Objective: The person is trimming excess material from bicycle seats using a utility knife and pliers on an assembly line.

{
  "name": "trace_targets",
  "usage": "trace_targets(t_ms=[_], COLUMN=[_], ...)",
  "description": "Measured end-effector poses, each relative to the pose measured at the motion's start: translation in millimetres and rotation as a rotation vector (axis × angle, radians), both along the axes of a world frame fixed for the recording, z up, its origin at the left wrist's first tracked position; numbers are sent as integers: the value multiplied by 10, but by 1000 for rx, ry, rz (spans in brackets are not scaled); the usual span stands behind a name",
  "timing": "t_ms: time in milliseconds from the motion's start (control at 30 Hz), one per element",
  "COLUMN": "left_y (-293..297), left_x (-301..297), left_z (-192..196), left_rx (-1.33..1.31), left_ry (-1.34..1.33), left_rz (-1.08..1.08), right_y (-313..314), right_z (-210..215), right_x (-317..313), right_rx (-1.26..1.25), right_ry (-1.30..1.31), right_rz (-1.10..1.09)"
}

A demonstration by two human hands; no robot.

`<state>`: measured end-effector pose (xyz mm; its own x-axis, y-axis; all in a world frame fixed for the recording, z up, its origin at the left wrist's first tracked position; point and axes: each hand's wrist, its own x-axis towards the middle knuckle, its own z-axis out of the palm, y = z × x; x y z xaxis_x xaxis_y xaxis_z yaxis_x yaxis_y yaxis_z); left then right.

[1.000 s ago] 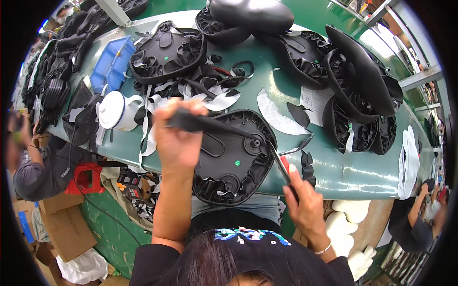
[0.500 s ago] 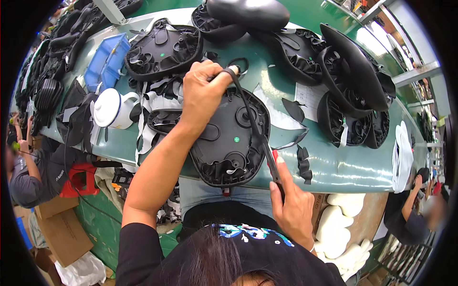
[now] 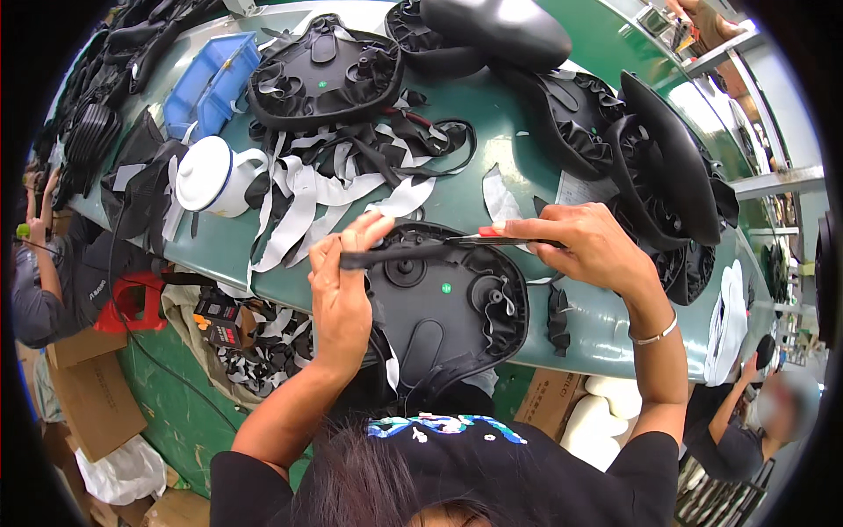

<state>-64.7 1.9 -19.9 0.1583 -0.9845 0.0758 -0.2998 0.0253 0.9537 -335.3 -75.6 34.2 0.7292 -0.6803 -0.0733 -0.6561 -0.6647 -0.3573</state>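
Note:
An upturned black seat [image 3: 417, 307] lies in front of me at the table's near edge, its narrow end toward my body. Gathered black cover material lines its rim. My left hand [image 3: 338, 303] is closed on a black strip of material [image 3: 395, 256], which stretches across the seat's far part. In my right hand [image 3: 593, 246] is a slim black-and-red hand tool [image 3: 496, 235], its tip at the seat's far rim beside the strip. The tool's exact kind is hard to tell.
Black and white scraps [image 3: 307, 189] lie beyond the seat, near a white lidded mug [image 3: 206, 180] and a blue bin [image 3: 206, 88]. Another upturned seat [image 3: 320, 79] sits farther back. More black seats [image 3: 650, 167] are stacked at right. Other people stand at both sides.
The seat has turned, its narrow end swinging from the left toward me. My left hand has come nearer; my right hand has moved up with the tool. A black loop now lies on the scraps.

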Motion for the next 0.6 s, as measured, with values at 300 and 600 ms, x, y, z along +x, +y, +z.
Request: trace_targets(t_ms=[300, 600], left_y=[372, -377], left_x=[-151, 506], left_z=[-168, 339], left_rx=[-115, -436], left_ry=[158, 506], left_rz=[65, -280], right_y=[-23, 696], right_z=[25, 156], right_x=[-25, -257], right_rx=[-98, -59], right_ry=[63, 279], right_rz=[101, -155])
